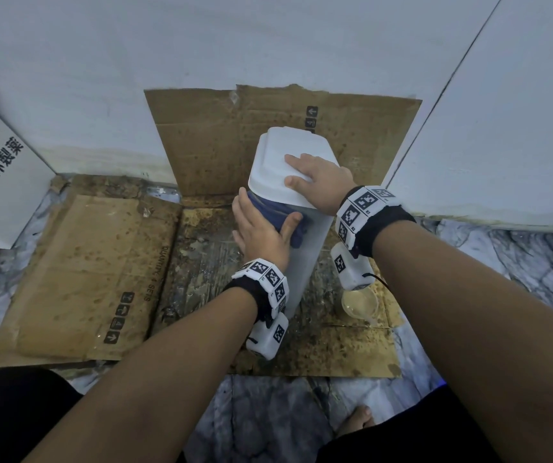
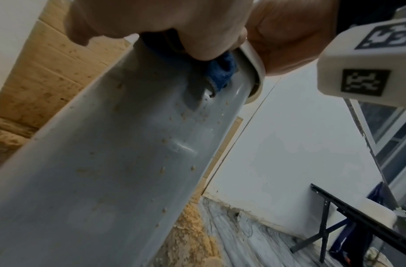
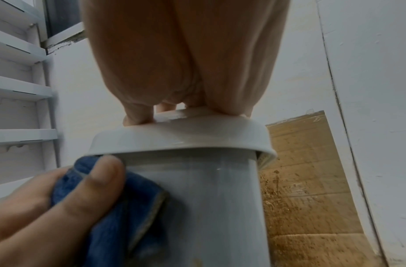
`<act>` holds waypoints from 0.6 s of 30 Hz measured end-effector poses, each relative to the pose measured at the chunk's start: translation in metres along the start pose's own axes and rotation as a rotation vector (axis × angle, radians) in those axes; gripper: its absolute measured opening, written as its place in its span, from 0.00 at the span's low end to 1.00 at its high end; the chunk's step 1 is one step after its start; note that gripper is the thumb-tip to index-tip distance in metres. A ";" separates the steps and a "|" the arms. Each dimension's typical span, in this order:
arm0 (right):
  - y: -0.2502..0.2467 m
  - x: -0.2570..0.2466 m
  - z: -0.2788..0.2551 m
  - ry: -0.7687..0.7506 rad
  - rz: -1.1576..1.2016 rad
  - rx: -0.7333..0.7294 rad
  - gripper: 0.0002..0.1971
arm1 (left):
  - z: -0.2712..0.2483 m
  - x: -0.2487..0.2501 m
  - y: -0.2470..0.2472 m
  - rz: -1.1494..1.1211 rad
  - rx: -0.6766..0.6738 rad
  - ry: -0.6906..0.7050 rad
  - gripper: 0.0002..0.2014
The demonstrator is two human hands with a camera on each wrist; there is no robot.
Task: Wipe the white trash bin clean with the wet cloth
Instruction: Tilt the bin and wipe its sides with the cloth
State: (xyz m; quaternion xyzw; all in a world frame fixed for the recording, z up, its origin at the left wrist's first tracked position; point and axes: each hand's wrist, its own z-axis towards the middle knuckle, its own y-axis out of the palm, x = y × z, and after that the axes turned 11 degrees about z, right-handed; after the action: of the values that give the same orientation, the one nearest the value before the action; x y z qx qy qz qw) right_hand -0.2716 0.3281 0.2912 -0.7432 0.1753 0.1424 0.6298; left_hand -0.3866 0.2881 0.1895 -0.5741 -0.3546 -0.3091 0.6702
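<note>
Pressing blue cloth (image 1: 268, 208) to the white trash bin (image 1: 308, 255) below its lid (image 1: 278, 162), straight left fingers (image 1: 243, 212); right fingers (image 1: 298, 161) flat atop.

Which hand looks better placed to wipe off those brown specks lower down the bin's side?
Left. The left hand presses the blue cloth against the bin just under the lid, above the specks; the right hand lies flat on the lid, steadying it.
</note>
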 end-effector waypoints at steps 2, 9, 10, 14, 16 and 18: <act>0.001 0.001 0.001 0.002 -0.001 0.002 0.26 | 0.002 0.003 0.003 0.018 0.019 -0.023 0.49; 0.000 0.004 0.001 0.006 -0.001 -0.001 0.26 | 0.004 -0.003 0.010 0.098 0.054 -0.025 0.43; -0.001 0.005 0.001 0.006 0.004 0.001 0.26 | 0.005 -0.005 0.011 0.116 0.050 -0.027 0.43; -0.004 0.007 0.002 0.014 0.048 0.008 0.26 | 0.000 -0.020 0.016 0.150 0.004 -0.068 0.44; -0.004 0.008 0.003 0.016 0.052 0.009 0.26 | -0.007 -0.031 0.020 0.173 -0.015 -0.081 0.45; -0.005 0.010 0.005 0.019 0.057 0.006 0.26 | -0.012 -0.043 0.025 0.193 -0.038 -0.107 0.46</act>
State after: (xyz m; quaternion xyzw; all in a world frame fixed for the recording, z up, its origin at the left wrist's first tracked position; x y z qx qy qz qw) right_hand -0.2603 0.3326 0.2904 -0.7372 0.2028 0.1525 0.6262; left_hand -0.3892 0.2805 0.1388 -0.6339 -0.3270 -0.2188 0.6659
